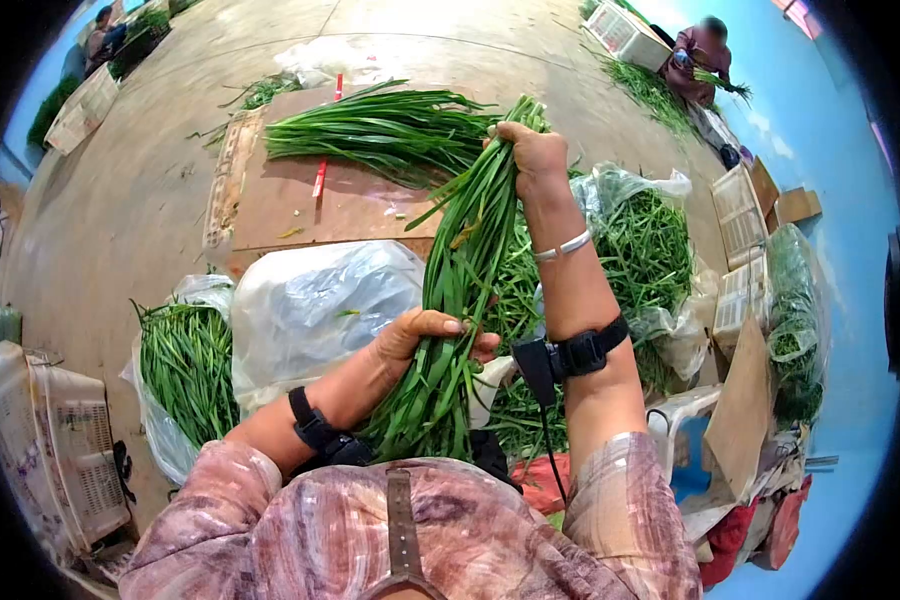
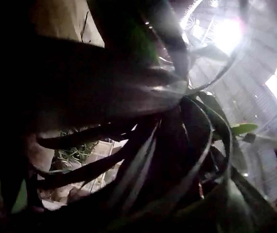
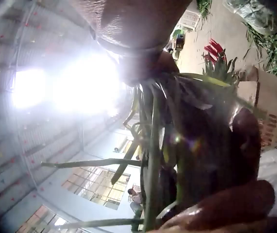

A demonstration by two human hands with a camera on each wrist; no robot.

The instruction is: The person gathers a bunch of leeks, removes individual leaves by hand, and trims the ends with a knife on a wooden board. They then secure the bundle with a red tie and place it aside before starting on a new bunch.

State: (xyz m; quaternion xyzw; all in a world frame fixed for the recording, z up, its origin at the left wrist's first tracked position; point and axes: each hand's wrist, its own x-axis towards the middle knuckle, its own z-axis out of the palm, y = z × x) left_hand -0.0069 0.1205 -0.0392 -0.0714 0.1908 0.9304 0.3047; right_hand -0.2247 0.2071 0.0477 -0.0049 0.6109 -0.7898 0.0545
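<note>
Flat brown board (image 1: 270,222), eleven o'clock | long green leafy bunch (image 1: 452,275), slanting one-to-seven | right hand (image 1: 532,158), one, clamped round its upper end; left hand (image 1: 422,335), seven, wrapping its leaves | thin yellowed leaf (image 1: 464,236), twelve: I'd tease it out gently

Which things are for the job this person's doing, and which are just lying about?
Probably for the job:
long green leafy bundle being held
long green leafy pile on the board
flat brown board
thin red strip under that pile

Probably just lying about:
white slatted plastic crate at left
crumpled clear plastic sheet beyond the board
</note>
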